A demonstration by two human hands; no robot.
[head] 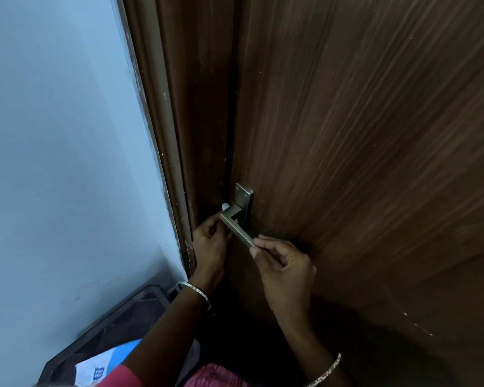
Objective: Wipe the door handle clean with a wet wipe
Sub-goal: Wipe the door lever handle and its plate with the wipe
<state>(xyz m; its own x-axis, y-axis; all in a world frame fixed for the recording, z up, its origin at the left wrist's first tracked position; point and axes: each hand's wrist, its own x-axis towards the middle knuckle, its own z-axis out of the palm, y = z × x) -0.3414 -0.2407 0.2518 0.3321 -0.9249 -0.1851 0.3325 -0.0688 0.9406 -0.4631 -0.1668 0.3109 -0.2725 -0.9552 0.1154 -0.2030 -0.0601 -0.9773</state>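
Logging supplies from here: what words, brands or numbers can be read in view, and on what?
On the blue and white packet, lower left: a dark blue label with pale lettering, too blurred to read.
On the door handle, backplate and door: no text visible.
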